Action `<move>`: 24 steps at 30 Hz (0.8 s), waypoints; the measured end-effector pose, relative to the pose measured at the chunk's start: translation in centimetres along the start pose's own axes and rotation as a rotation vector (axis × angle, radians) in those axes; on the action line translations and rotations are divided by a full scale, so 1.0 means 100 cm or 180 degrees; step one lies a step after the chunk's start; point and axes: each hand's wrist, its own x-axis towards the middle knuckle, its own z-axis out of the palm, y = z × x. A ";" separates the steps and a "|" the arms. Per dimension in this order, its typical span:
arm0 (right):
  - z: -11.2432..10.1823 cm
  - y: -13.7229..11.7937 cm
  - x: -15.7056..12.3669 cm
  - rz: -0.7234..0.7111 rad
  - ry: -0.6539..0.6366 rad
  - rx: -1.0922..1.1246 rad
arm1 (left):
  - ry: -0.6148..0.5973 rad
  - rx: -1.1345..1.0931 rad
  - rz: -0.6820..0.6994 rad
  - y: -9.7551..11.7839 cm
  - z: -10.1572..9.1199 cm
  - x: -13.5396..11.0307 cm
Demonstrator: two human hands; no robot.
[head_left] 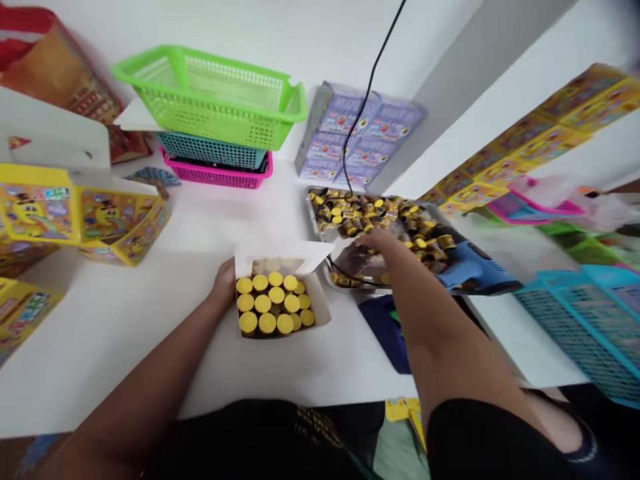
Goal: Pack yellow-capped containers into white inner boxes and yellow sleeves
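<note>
An open white cardboard box (320,303) stands on the white table, holding rows of small round tubs with yellow lids (276,295). My left hand (226,283) grips the box's left side; its fingertips are partly hidden behind the wall. To the right is a metal tray (314,213) heaped with small dark-and-yellow tubs (360,217). My right hand (374,240) reaches over the tray's middle, close to the tubs. Its fingers are blurred, so what they hold, if anything, does not show. A blue-and-black tool (475,267) lies across the tray's right end.
Yellow printed boxes (40,207) stand on the left. Behind are stacked baskets, a green one (220,100) on top, and purple packs (345,137). A black cable (373,73) hangs down to the tray. More yellow boxes (525,143) and a blue basket (585,320) are on the right.
</note>
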 end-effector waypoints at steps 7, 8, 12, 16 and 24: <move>-0.033 0.004 -0.071 0.0407 0.0364 0.2013 | 0.0097 -0.0396 -0.0413 0.003 0.007 -0.001; -0.038 0.003 -0.090 0.0213 0.0440 0.2336 | 0.0097 -0.0446 -0.0451 0.003 0.008 -0.001; -0.034 -0.010 -0.187 -0.0680 0.0596 0.3696 | 0.0078 -0.0449 -0.0440 0.008 0.009 -0.003; -0.004 -0.036 -0.267 -0.1214 0.0353 0.3707 | 0.0048 -0.0345 -0.0318 0.014 0.009 -0.008; 0.026 -0.070 -0.277 -0.1521 0.0852 0.2531 | -0.0053 -0.0392 -0.0206 0.008 0.008 -0.008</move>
